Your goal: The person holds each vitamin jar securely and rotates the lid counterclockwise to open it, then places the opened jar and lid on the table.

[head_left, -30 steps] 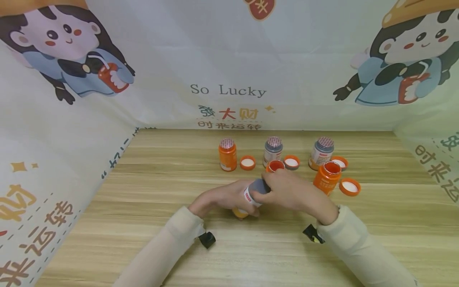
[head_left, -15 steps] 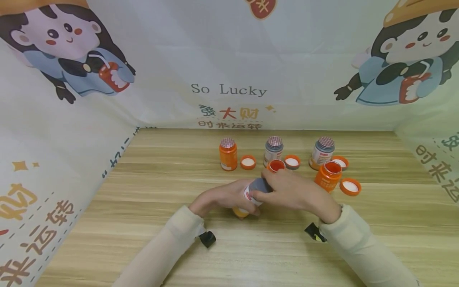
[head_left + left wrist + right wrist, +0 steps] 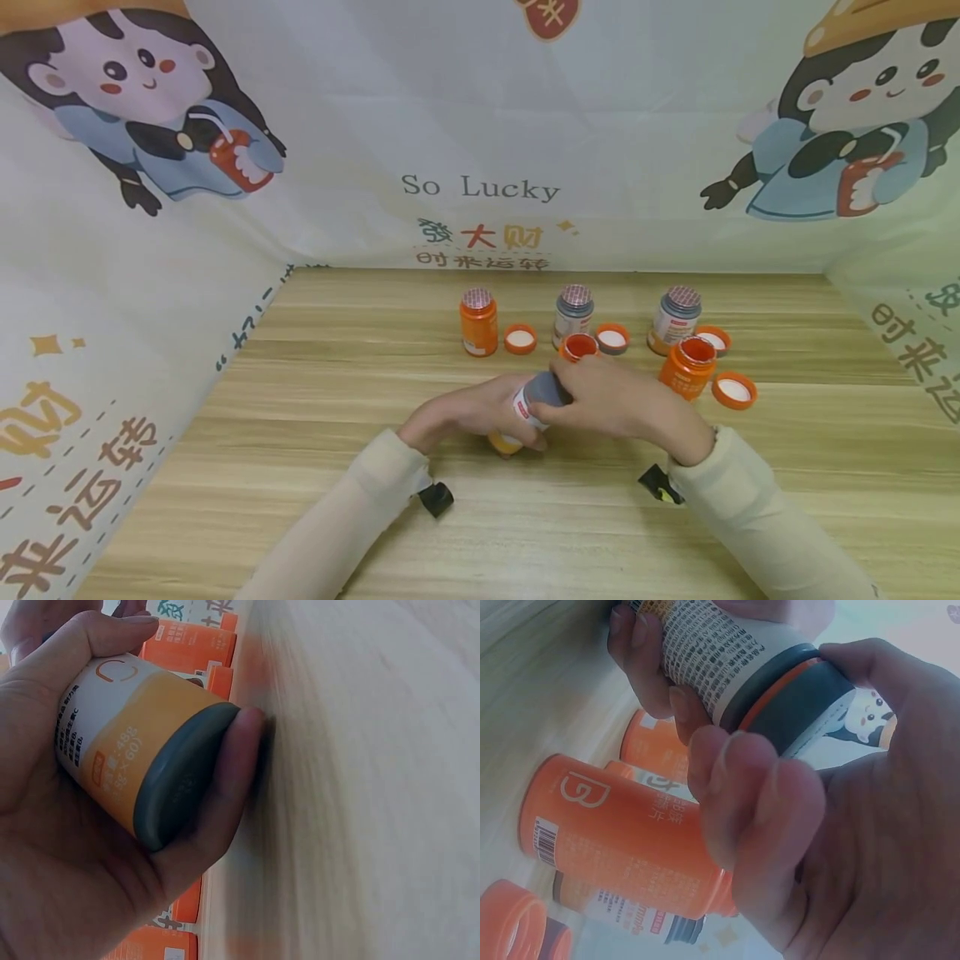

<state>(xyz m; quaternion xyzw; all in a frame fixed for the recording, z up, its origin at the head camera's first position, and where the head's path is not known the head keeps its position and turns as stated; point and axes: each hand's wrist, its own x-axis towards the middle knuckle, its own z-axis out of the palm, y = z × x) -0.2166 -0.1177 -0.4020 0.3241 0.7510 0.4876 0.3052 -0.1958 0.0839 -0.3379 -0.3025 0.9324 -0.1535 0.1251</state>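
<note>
A pill bottle point(image 3: 528, 404) with a grey, white and orange body lies tilted between the two hands, low over the table's middle. My left hand point(image 3: 483, 408) grips its body, and in the left wrist view a finger curls under the grey base point(image 3: 187, 780). In the right wrist view, the grey cap point(image 3: 802, 705) with an orange rim is on the bottle. Thumb and fingers of my right hand point(image 3: 611, 400) hold this cap from both sides. Just behind the right hand stands an uncapped orange bottle point(image 3: 580, 344), partly hidden by it.
At the back stand an orange bottle point(image 3: 478, 327) and two grey ones point(image 3: 573, 315) point(image 3: 675, 321), all with patterned seals on top. Another uncapped orange bottle point(image 3: 686, 371) is at the right. Several loose caps point(image 3: 735, 390) lie inside-up beside the bottles. A printed cloth point(image 3: 480, 125) backs the wooden table point(image 3: 300, 375).
</note>
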